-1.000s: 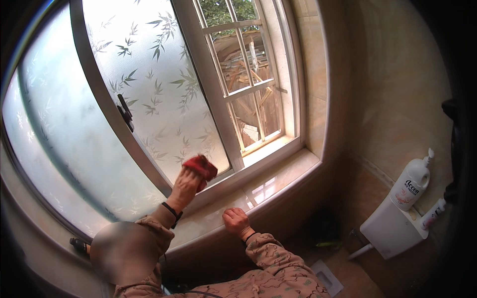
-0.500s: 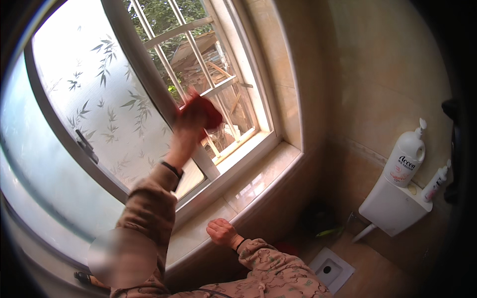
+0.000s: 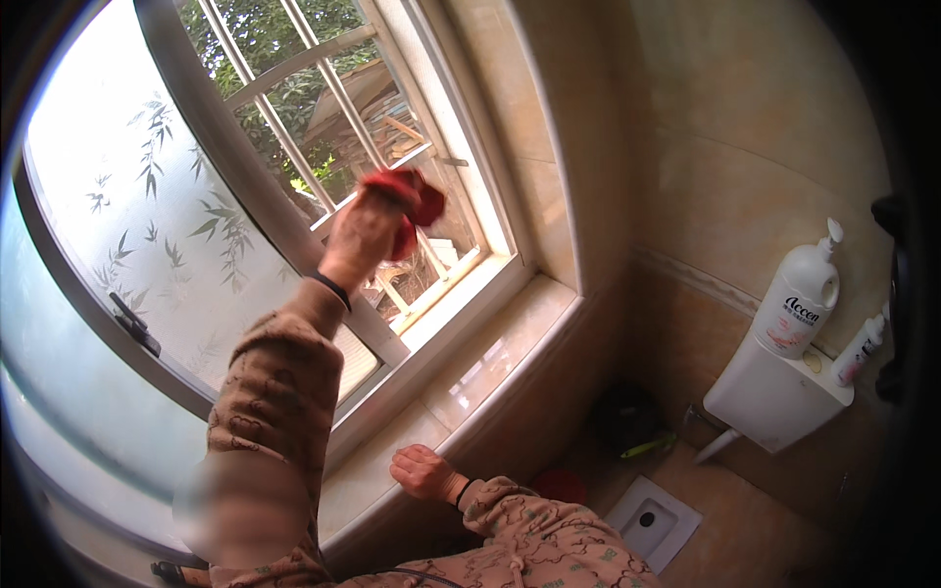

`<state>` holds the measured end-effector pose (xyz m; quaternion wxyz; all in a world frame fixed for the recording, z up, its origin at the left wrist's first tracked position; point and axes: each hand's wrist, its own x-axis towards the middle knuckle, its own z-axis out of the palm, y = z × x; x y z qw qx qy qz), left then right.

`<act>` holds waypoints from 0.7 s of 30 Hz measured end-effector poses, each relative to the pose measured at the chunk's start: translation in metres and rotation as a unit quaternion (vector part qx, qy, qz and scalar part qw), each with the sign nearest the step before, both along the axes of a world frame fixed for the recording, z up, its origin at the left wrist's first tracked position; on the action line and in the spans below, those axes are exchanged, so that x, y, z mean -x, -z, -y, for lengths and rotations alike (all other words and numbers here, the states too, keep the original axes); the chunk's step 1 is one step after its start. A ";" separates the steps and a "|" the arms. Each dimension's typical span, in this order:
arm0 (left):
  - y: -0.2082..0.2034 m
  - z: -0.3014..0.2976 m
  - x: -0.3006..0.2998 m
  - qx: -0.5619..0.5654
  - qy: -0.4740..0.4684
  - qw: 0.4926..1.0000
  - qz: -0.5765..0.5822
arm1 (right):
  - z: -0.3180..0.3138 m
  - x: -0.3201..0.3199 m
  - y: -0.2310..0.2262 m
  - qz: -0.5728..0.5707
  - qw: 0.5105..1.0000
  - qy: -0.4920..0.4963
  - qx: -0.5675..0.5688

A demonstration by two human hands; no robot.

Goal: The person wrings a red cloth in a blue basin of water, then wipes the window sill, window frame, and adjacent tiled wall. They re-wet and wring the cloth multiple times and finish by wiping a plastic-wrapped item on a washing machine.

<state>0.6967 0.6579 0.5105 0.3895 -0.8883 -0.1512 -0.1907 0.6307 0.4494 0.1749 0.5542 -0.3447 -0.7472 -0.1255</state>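
Head view shows, at left, a leaf-patterned frosted glass pane [image 3: 123,211] in a grey metal frame. Just right of it, the person's left hand [image 3: 359,235] has its grip closed on a bunched red cloth [image 3: 420,196] in front of white window bars [image 3: 333,83], the upper fold slanting down rightward. Open room separates cloth from the pale right-hand jamb [image 3: 470,137]. Lower down, the right hand [image 3: 426,472], fingers curled, rests at the glossy beige tiled sill's [image 3: 534,314] front edge; whether its grip encloses anything cannot be told. Far right, a white pump bottle [image 3: 796,294] tops a white cistern [image 3: 774,407].
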 end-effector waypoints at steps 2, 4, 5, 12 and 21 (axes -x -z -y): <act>-0.050 -0.007 -0.017 -0.116 0.037 0.988 0.099 | 0.000 0.000 0.000 -0.006 1.000 -0.003 0.000; -0.080 -0.014 -0.029 -0.174 0.042 0.961 0.212 | -0.001 0.001 0.000 -0.013 1.000 0.004 -0.012; -0.077 -0.016 -0.035 -0.177 0.044 0.954 0.238 | -0.001 0.002 0.001 -0.016 1.000 0.006 -0.014; 0.092 -0.006 -0.062 -0.003 0.167 0.984 -0.057 | -0.002 0.003 0.005 -0.037 0.999 -0.002 -0.029; -0.056 -0.047 -0.094 -0.197 0.085 0.970 0.118 | -0.003 0.003 0.008 -0.024 0.999 -0.024 -0.021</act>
